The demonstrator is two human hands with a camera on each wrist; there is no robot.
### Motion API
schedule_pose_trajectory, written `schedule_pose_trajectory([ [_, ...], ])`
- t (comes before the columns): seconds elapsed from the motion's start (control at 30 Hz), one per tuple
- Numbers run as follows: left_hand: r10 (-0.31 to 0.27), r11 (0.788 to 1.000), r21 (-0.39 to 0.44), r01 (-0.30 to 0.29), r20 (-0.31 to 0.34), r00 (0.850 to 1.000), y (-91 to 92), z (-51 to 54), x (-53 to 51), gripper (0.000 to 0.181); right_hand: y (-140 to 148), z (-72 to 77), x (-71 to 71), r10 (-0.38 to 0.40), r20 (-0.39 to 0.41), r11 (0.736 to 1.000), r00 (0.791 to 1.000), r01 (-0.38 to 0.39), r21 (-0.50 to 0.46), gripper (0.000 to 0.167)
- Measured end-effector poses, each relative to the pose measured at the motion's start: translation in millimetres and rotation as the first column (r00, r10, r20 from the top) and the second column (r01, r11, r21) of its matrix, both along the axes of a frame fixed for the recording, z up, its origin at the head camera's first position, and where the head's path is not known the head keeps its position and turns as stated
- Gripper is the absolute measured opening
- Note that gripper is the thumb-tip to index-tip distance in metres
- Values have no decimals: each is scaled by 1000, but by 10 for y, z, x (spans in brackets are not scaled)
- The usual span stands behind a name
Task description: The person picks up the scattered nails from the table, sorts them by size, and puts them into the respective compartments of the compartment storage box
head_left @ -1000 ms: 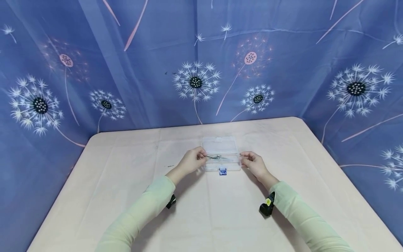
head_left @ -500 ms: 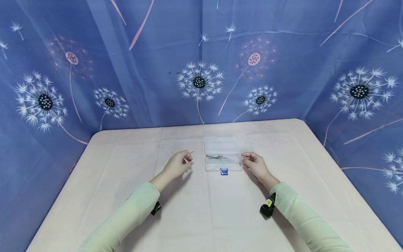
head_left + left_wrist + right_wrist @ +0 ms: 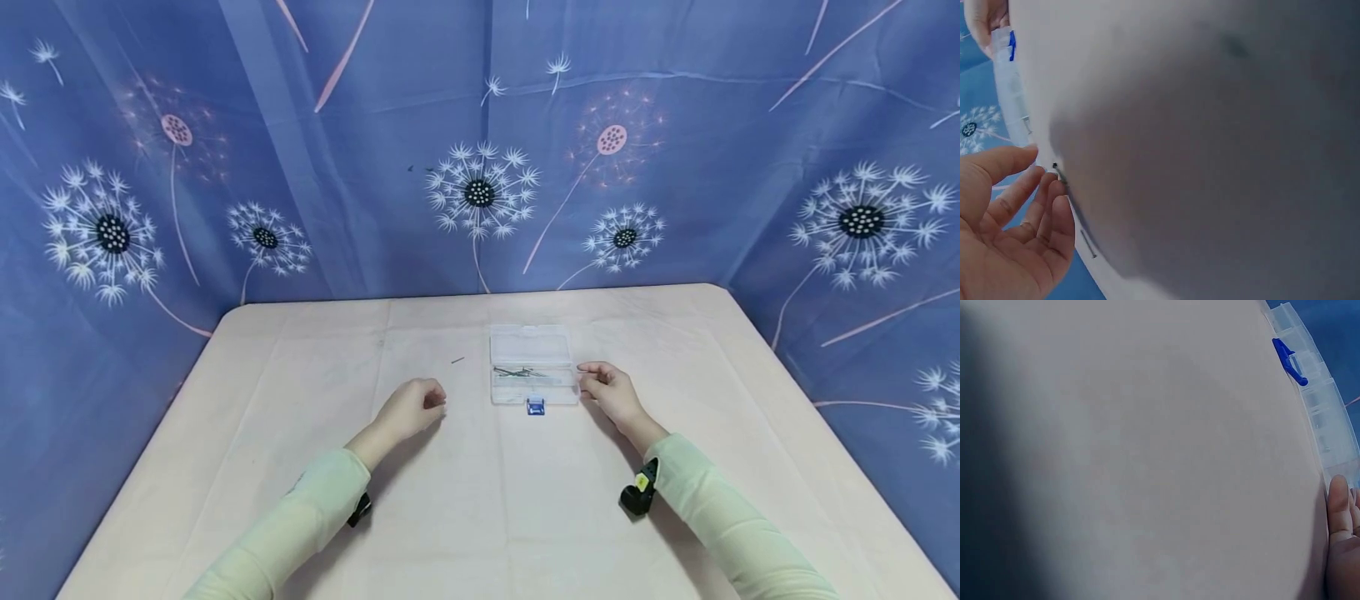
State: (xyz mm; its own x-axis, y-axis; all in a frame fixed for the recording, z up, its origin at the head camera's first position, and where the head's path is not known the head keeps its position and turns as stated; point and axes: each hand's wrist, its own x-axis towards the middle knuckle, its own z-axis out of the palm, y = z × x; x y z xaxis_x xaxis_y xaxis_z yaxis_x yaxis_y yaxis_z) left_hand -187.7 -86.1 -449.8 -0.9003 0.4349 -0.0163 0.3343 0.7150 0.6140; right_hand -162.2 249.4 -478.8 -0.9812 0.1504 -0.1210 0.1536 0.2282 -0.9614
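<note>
A clear plastic box (image 3: 536,400) with a blue latch (image 3: 536,407) lies with its lid (image 3: 530,344) folded back, several dark nails (image 3: 517,372) inside. At the box's right end, my right hand (image 3: 611,396) holds it, with the thumb (image 3: 1339,500) against the corner in the right wrist view. My left hand (image 3: 408,408) is left of the box, fingers loosely bent and nothing between them. Just beyond it, a loose nail (image 3: 458,360) lies on the table. The left wrist view shows one nail (image 3: 1055,167) by the fingertips and another nail (image 3: 1088,244) lower down.
A pale pink cloth covers the table (image 3: 450,517). Blue curtains (image 3: 360,167) with dandelion prints hang behind and at both sides. Black wrist devices (image 3: 637,498) sit under both sleeves.
My left hand has gone from the box with a nail, let it go on the table left of the box, and drawn back toward me. The right hand stays at the box.
</note>
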Motion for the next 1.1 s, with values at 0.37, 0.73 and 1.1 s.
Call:
schedule_pose_trajectory([
  [0.37, 27, 997, -68, -28, -23, 999, -36, -44, -12, 12, 10, 0, -6, -6, -2, 1000, 1000, 6, -20, 34],
  [0.73, -21, 989, -144, 19, -18, 1000, -33, -43, 56, 10, 4, -16, 0, 9, 5, 1000, 1000, -9, -28, 34],
  [1.1, 23, 998, 50, -23, 9, 1000, -42, -33, 36, 4, -9, -16, 13, -10, -16, 1000, 1000, 9, -12, 34],
])
